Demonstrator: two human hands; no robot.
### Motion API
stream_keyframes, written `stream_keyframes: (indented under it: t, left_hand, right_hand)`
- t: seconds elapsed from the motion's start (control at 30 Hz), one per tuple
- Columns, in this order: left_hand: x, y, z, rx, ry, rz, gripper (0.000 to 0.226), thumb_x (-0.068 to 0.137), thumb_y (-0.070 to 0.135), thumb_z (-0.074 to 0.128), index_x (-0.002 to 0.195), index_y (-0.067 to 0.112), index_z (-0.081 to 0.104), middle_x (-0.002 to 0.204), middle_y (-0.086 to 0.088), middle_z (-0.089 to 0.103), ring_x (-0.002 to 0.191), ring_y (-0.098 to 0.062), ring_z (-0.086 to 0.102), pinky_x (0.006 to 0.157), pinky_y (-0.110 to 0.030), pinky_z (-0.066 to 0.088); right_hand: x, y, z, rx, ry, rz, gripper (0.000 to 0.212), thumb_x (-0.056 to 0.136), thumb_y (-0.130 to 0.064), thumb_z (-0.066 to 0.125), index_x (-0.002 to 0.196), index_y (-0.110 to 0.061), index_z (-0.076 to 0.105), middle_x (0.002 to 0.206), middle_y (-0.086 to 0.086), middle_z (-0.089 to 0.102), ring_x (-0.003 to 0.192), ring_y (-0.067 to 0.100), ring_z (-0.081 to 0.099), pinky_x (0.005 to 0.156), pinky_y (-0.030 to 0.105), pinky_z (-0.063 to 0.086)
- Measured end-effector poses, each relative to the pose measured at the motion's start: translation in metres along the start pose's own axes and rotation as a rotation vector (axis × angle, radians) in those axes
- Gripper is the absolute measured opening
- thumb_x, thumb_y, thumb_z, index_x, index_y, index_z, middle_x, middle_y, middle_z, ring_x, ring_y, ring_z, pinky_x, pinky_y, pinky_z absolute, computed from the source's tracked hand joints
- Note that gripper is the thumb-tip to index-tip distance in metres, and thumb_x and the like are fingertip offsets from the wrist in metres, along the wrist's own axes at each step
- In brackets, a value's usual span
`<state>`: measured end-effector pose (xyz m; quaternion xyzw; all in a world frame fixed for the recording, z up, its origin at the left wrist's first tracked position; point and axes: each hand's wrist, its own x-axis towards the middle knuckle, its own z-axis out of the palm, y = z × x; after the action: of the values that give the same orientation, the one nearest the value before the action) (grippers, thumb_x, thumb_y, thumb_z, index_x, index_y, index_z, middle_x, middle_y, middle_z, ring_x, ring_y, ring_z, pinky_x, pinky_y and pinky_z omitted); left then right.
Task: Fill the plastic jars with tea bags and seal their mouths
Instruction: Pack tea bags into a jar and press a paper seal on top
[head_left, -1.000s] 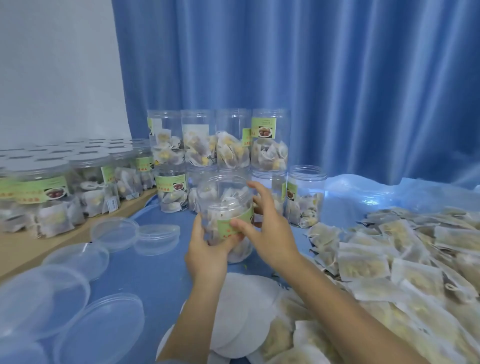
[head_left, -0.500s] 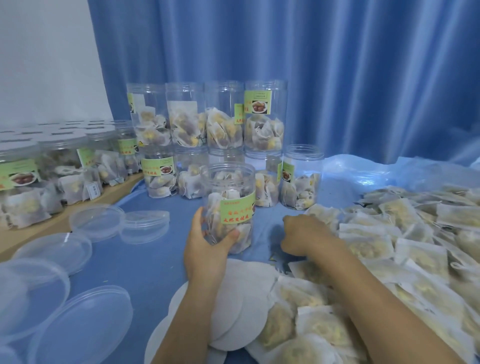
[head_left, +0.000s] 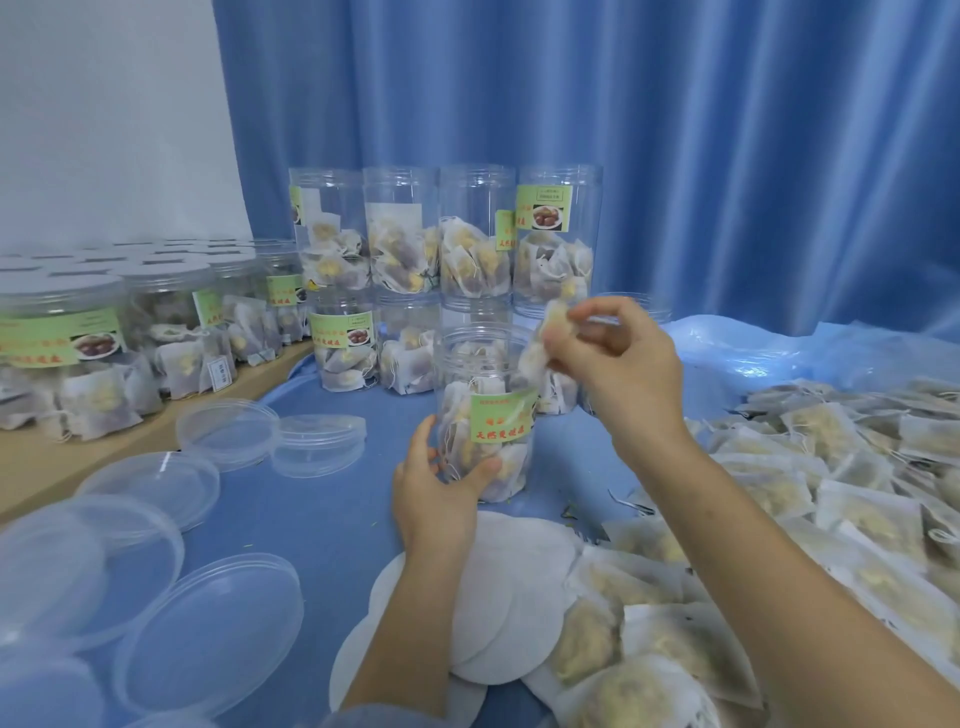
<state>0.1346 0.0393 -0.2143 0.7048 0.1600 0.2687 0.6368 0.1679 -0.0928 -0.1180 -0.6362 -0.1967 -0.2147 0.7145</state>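
Upright open jar (head_left: 485, 410) gripped by left hand (head_left: 434, 486), right hand (head_left: 610, 358) fingers pinching tea bag (head_left: 540, 343) hanging lengthwise at its mouth.

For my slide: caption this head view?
Left hand steadies open jar; right hand brings tea bag to its mouth.

Single head-worn view, looking forward and down from close above the desk (head_left: 322, 525), facing the blue curtain (head_left: 675, 130) behind the jars.
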Motion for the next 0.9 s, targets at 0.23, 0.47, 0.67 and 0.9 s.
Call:
stream_keyframes:
  t: [0.23,0.47,0.67,0.9]
  left_hand:
    - [-0.001,0.003,0.000,0.039,0.012,-0.019,0.080,0.068,0.021,0.084,0.137,0.030,0.045,0.122,-0.010,0.051,0.110,-0.022,0.056,0.098,-0.044,0.045]
    - [-0.002,0.011,-0.002,0.051,0.025,-0.086,0.068,0.072,0.025,0.079,0.132,0.035,0.048,0.118,-0.003,0.055,0.102,-0.020,0.058,0.089,-0.034,0.047]
    - [0.007,0.024,-0.013,-0.158,0.077,-0.273,0.029,0.082,0.012,0.060,0.110,0.018,0.065,0.108,0.000,0.065,0.105,-0.023,0.060,0.098,-0.041,0.047]
    - [0.007,0.028,-0.021,-0.221,0.140,-0.287,0.015,0.086,0.005,0.055,0.079,0.018,0.059,0.071,0.002,0.056,0.061,-0.014,0.052,0.063,-0.029,0.046]
  right_hand:
    - [0.018,0.000,0.027,-0.526,-0.136,-0.106,0.015,0.091,-0.033,0.058,0.105,-0.034,0.064,0.105,-0.007,0.065,0.107,0.013,0.058,0.089,0.014,0.040]
    - [-0.003,0.014,0.008,-0.621,-0.121,-0.144,0.014,0.089,-0.030,0.060,0.101,-0.027,0.066,0.115,0.002,0.059,0.109,0.015,0.051,0.095,0.028,0.040]
    - [-0.027,0.015,0.002,-0.810,-0.612,0.111,0.021,0.074,-0.043,0.073,0.075,-0.021,0.070,0.068,-0.010,0.061,0.064,0.001,0.052,0.059,0.019,0.040]
    - [-0.055,0.020,0.022,-1.052,-0.936,0.242,0.070,0.068,-0.065,0.069,0.106,-0.007,0.066,0.109,0.009,0.067,0.100,0.020,0.062,0.084,0.035,0.050]
